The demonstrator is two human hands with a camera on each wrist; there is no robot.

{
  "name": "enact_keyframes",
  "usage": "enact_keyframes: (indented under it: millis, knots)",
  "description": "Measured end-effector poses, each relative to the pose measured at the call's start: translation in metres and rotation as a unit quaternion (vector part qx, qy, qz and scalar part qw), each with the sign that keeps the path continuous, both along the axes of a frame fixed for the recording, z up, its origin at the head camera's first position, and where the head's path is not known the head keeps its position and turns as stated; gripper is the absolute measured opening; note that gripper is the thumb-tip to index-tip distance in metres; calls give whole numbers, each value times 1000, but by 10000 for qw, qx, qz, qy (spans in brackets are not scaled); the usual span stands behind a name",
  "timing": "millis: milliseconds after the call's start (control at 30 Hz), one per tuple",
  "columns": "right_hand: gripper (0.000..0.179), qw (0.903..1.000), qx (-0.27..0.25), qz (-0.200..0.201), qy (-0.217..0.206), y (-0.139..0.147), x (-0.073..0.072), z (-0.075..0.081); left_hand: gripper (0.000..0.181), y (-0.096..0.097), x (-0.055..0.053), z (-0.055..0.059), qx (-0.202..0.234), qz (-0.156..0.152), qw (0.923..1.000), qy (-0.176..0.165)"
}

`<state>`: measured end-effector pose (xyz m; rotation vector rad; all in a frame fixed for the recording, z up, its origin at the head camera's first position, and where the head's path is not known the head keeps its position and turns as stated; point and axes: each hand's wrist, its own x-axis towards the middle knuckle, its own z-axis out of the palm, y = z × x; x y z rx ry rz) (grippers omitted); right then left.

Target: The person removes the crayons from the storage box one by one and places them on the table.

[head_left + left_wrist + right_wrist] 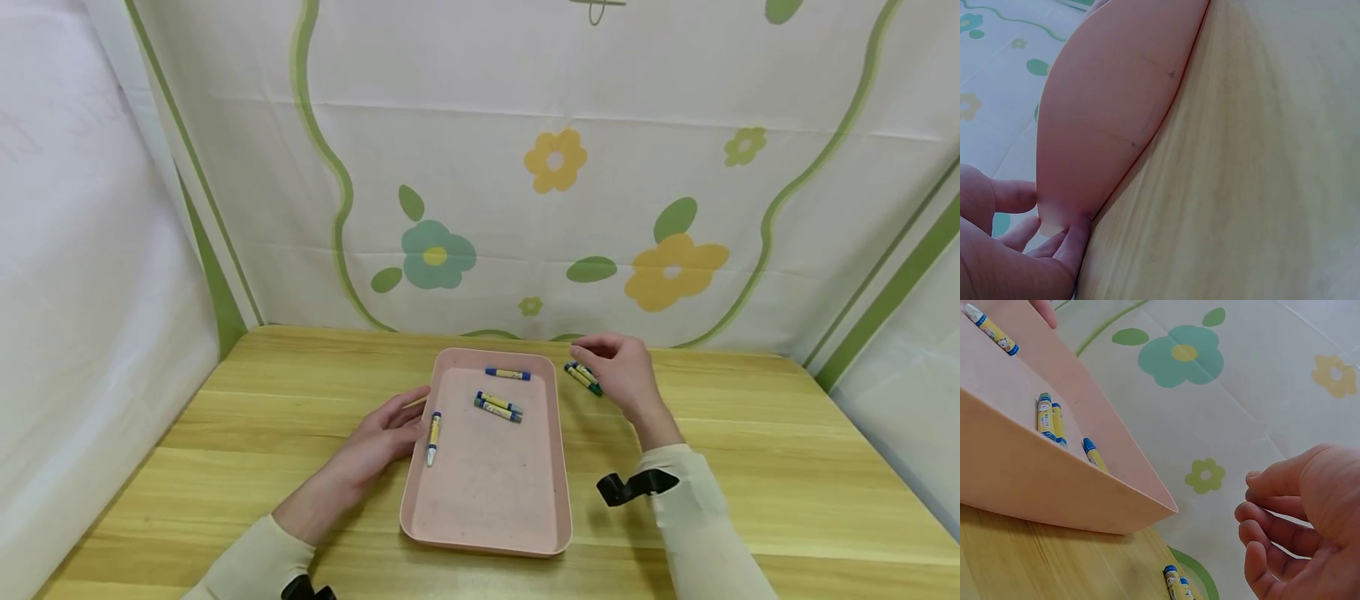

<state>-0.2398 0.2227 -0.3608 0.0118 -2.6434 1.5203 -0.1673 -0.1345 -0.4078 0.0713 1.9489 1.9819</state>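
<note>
A pink tray (491, 500) lies on the wooden table. My left hand (378, 446) rests against its left wall with extended fingers touching the outside; the left wrist view shows these fingers (1016, 196) at the wall and rim. Inside the tray are a blue crayon (507, 374) near the far end, a pair of crayons (498, 407) side by side, and a white crayon (433, 439) along the left wall. Right of the tray, a green crayon (583, 379) and a blue-ended one lie together. Just above them hovers my right hand (624, 371), loosely curled and holding nothing visible.
The wooden table (757, 467) extends to both sides of the tray. A white flowered curtain (480, 167) hangs behind its far edge, with more white cloth (90, 250) at the left. Black wrist mounts (637, 486) sit on the sleeves.
</note>
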Motion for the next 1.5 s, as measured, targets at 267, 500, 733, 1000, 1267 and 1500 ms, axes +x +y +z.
enact_keyframes:
  millis: [267,500,733,1000,1267,1500]
  knots:
    - [34,10000,23,23,49,-5,0,0,60,0,-1,0,-8,-21,10000,5]
    - [31,9999,-1,54,88,-10,-1,-1,61,0,-1,0,9,19,10000,-12]
    - [30,9998,-24,91,160,-20,0,-1,61,0,0,-1,-10,49,10000,22]
    - [28,9996,-38,143,233,-26,-1,-1,61,1,0,0,1,14,10000,8]
    - [29,9997,-84,184,99,-35,2,3,62,1,0,0,13,31,10000,-9]
    - [27,9993,-247,215,189,-43,3,7,61,1,0,0,-18,40,10000,6]
